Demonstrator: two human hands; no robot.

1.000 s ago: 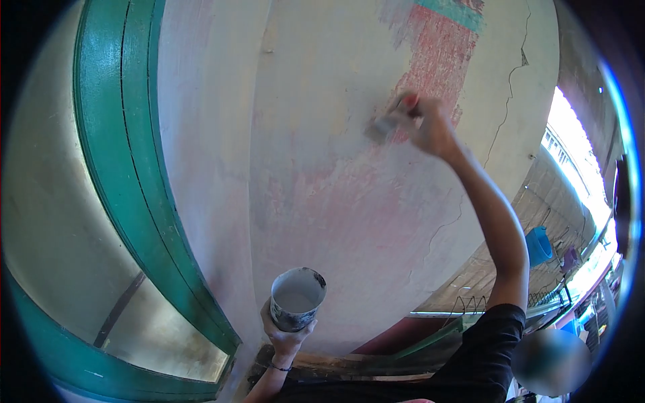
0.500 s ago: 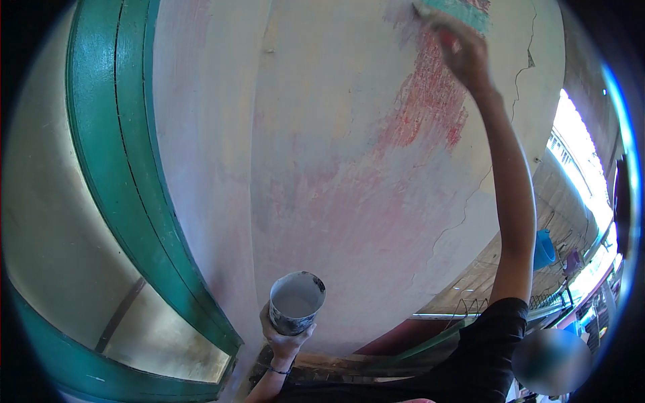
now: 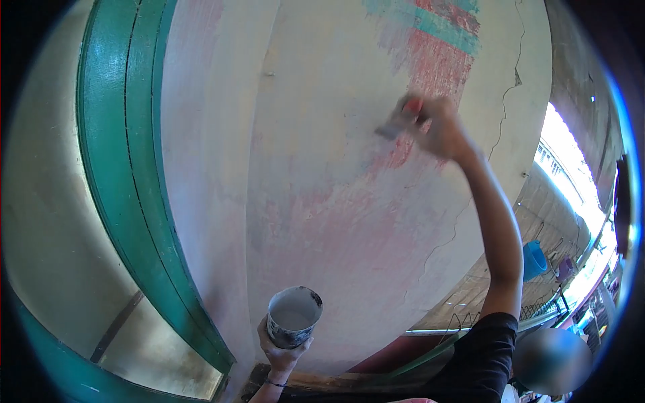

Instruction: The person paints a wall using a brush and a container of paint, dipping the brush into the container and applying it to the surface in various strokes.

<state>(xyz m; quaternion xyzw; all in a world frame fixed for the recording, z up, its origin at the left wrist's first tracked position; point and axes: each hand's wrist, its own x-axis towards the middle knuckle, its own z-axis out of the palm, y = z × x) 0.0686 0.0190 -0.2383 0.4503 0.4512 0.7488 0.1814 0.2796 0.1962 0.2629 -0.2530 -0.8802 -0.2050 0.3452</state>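
Observation:
My right hand (image 3: 440, 127) is wrapped round a paintbrush (image 3: 412, 107) with a red part on its handle. The bristles point left against or close to the wall (image 3: 322, 141), at the left side of a red streaked patch (image 3: 440, 60); motion blur hides whether they touch. Low in the view, my left hand (image 3: 282, 352) holds a paint-smeared cup (image 3: 294, 316) from below, upright, with whitish paint inside. Teal strokes cross the red patch near the top.
A green frame (image 3: 117, 134) curves down the left side. A crack runs down the wall's right part. At the right hang a blue bucket (image 3: 535, 260) and a purple container (image 3: 564, 269), near wire racks. A blurred round shape is at the lower right.
My right hand and the brush have moved down the wall from the teal strokes to the red patch's lower left. My left hand still holds the cup. The view has shifted slightly.

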